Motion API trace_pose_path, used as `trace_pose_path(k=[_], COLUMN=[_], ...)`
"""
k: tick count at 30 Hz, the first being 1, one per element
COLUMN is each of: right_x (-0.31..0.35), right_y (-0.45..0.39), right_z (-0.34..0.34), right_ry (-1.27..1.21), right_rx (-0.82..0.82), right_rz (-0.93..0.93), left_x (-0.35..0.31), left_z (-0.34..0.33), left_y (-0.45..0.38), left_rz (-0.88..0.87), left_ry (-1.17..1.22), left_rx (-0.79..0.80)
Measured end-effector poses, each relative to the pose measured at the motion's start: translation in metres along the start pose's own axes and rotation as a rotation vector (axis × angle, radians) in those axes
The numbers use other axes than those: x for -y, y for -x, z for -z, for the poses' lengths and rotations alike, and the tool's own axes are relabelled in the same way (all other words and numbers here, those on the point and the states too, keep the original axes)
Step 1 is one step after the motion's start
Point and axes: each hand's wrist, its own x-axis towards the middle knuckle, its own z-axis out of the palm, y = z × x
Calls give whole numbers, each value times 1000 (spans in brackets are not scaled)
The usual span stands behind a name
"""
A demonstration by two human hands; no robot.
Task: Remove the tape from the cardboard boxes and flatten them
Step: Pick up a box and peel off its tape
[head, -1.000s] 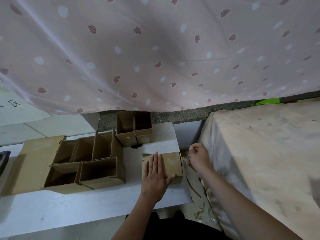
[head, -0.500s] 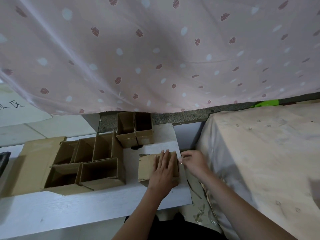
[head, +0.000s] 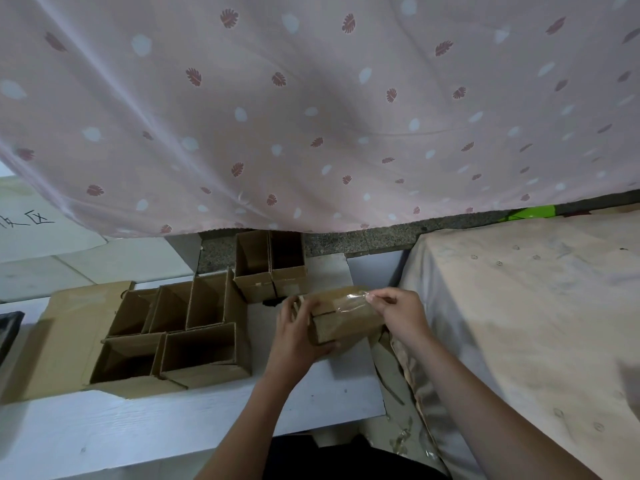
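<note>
I see the small cardboard box (head: 341,315) lifted over the white table's (head: 173,417) right end, my left hand (head: 298,336) in a curled grip on its side. My right hand (head: 398,311) pinches clear, glossy tape (head: 349,299) peeling off. Open brown boxes (head: 187,323) stand leftward; a leaf-print curtain (head: 311,98) hangs behind.

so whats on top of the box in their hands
Clear tape lies across the box, its end pinched by the right hand. The left hand covers the box's left side.
</note>
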Motion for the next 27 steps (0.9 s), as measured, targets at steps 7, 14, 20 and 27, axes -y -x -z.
trace_pose_path(k=[7, 14, 20, 27], right_x=[6, 7, 13, 21], right_y=[10, 17, 19, 3], right_z=[-15, -29, -46, -54], right_ry=[-50, 214, 257, 507], right_rx=[133, 355, 432, 468], right_rz=[-36, -111, -89, 3], left_x=[11, 21, 18, 4], left_z=[-11, -11, -18, -43], left_y=[20, 28, 32, 20], left_rz=[51, 141, 183, 102], left_ry=[89, -110, -269, -387], left_rx=[80, 208, 262, 227])
